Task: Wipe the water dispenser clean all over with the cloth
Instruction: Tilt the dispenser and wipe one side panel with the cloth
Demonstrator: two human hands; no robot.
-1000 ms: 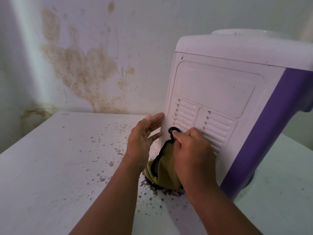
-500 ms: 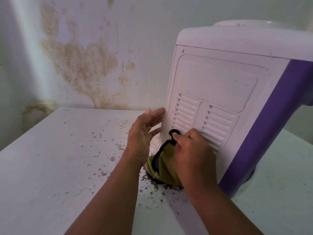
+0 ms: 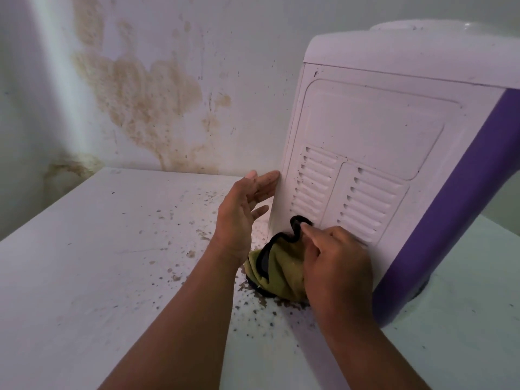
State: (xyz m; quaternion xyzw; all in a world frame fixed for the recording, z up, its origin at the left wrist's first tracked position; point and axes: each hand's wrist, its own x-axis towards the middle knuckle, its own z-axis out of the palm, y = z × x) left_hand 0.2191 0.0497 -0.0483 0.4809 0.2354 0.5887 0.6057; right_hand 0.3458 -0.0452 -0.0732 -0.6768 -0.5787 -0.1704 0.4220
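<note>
The water dispenser (image 3: 374, 130) is white with a purple front edge and stands on a white table, its vented side panel facing me. My right hand (image 3: 336, 263) grips an olive-green cloth with black trim (image 3: 281, 268) and presses it against the panel's bottom, just under the left vent slats. My left hand (image 3: 243, 215) has its fingers spread, fingertips resting on the dispenser's rear left edge. The lower part of the cloth bunches on the table behind my right hand.
The white table (image 3: 98, 263) is strewn with dark brown crumbs, thickest around the dispenser's base. A stained white wall (image 3: 146, 94) rises right behind the table and the dispenser.
My right hand and the cloth have slid slightly down the panel, below the vents. My left hand has opened a little and stays on the rear edge.
</note>
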